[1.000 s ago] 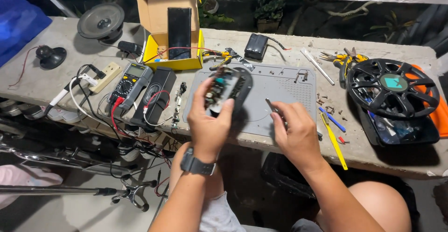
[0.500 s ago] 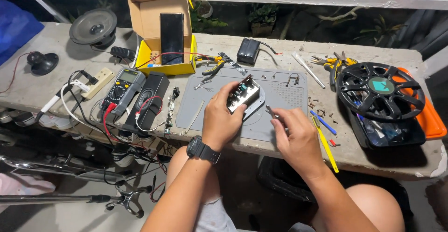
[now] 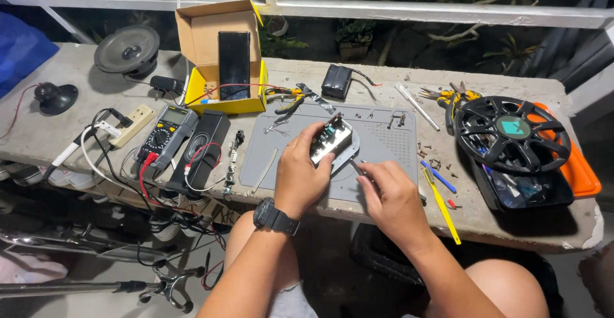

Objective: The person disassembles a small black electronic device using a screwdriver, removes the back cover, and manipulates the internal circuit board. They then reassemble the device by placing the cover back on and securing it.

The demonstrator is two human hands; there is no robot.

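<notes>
A small circuit board (image 3: 331,140), shiny and rectangular, is held tilted above the grey mat (image 3: 384,148) near the middle of the surface (image 3: 396,81). It is gripped by the left hand (image 3: 302,176), whose fingers are curled around its near left edge. Its long axis runs from near left to far right. Just to the right, a thin metal tool (image 3: 355,167) is pinched in the right hand (image 3: 393,196), its tip pointed left toward the board's near end. The right hand lies nearer to that end. Small dark screws (image 3: 427,146) are scattered on the rough concrete further right.
</notes>
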